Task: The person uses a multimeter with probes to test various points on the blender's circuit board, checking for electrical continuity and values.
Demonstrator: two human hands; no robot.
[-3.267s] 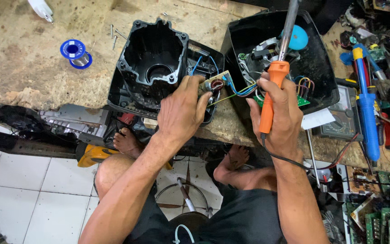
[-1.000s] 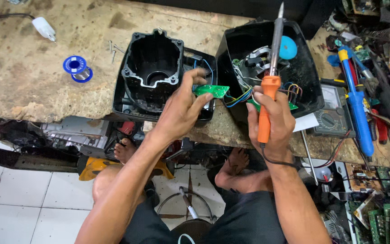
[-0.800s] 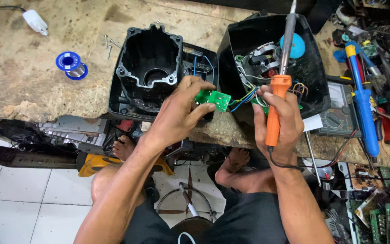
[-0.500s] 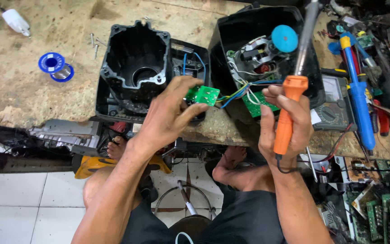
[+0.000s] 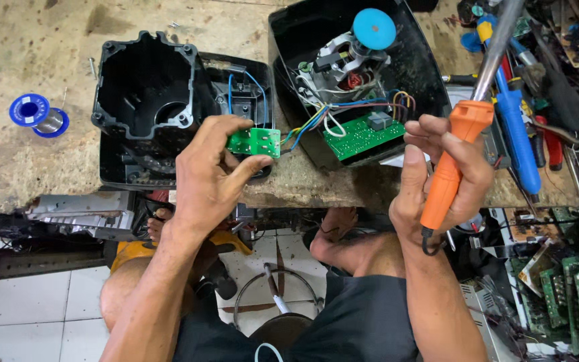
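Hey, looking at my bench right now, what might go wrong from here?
The left hand pinches the small green board, still tethered by coloured wires; pulling may snap a joint. The soldering iron in the right hand could touch fingers or the black housing beside it.

Matt black plastic housing [image 5: 149,100] on a rough, stained wooden bench [image 5: 28,167].

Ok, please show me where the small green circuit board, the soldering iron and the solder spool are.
small green circuit board [image 5: 254,141], head view, on its green face.
soldering iron [image 5: 452,161], head view, on its orange handle.
solder spool [image 5: 37,114], head view, on its blue flange.
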